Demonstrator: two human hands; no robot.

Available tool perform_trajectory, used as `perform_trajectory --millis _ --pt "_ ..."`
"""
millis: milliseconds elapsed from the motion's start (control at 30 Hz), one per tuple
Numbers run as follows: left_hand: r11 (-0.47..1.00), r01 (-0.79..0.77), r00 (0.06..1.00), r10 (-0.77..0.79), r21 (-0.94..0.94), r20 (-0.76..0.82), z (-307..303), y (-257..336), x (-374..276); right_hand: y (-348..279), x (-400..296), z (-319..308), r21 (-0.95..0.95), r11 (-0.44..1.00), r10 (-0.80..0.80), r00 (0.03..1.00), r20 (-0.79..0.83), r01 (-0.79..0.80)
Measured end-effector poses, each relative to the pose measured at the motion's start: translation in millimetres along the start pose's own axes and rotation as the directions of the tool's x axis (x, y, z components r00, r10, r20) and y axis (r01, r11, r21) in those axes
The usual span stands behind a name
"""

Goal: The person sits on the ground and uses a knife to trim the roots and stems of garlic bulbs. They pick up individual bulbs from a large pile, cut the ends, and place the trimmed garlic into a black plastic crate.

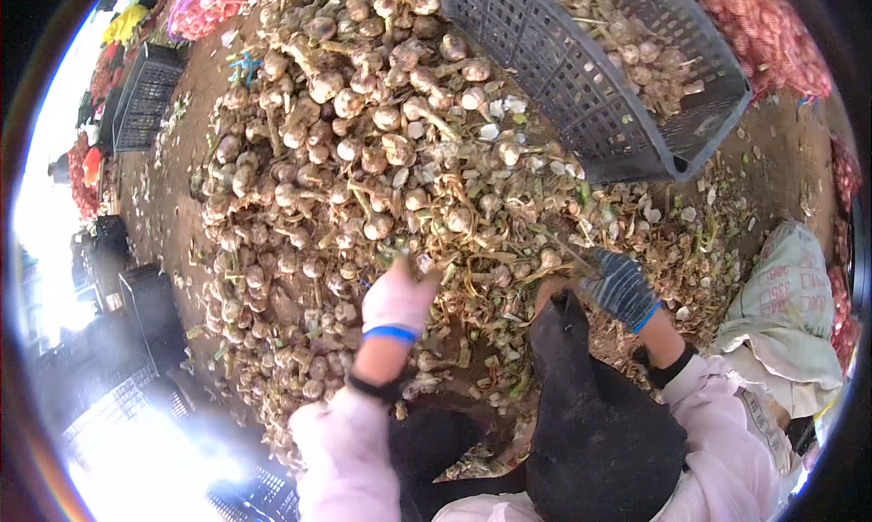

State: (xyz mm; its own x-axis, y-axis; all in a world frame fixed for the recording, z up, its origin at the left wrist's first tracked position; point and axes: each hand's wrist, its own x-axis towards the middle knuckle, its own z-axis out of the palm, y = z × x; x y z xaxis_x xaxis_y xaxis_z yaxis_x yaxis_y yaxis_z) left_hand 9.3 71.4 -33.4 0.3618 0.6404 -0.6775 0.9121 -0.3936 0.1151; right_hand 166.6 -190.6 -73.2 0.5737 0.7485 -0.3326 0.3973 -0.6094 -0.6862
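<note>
My left hand (400, 302), in a pale glove with a blue cuff, is over the heap of garlic bulbs (347, 103). Its fingers are blurred beside a whitish bulb, and whether they grip it cannot be told. A grey striped glove with a blue cuff covers my right hand (621, 289), which is closed around a thin-bladed tool (569, 249), seemingly a knife. The blade points up and left over dry stalks and leaf trimmings (470, 249). Many bulbs in the heap still carry stems and roots.
A black plastic crate (579, 93) holding garlic stands at upper right, close to red mesh sacks (763, 31). A white woven sack (783, 304) lies at right. More black crates (146, 99) line the left side. My dark-clad knee (599, 413) rises near my right hand.
</note>
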Motion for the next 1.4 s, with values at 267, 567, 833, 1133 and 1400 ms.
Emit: perform_trajectory --millis 267,567,833,1133,1400 --pt "0.972 -0.019 0.997 0.001 -0.234 -0.078 53.3 48.5 66.2 3.0 -14.1 7.7 0.018 0.996 0.090 0.995 -0.047 -0.089" --pt "0.072 -0.045 0.872 0.489 -0.996 -0.004 56.6 13.2 -50.5 -54.3 -13.7 -25.4 0.213 0.960 -0.185 0.983 0.001 0.181" --pt "-0.006 -0.220 0.848 0.494 -0.975 -0.194 40.9 23.4 -82.8 -73.0 -14.4 -25.4 -0.324 0.908 -0.209 0.957 0.201 0.266" --pt "0.353 -0.107 0.955 0.298 -0.930 0.003 78.2 27.7 -61.7 -72.8 -17.7 -24.2 -0.309 0.862 -0.321 0.905 0.279 0.401" --pt "-0.455 0.471 0.807 0.568 -0.756 0.161 88.6 22.3 -69.1 -38.9 -19.9 -15.7 -0.211 0.880 -0.394 0.902 0.176 0.426"
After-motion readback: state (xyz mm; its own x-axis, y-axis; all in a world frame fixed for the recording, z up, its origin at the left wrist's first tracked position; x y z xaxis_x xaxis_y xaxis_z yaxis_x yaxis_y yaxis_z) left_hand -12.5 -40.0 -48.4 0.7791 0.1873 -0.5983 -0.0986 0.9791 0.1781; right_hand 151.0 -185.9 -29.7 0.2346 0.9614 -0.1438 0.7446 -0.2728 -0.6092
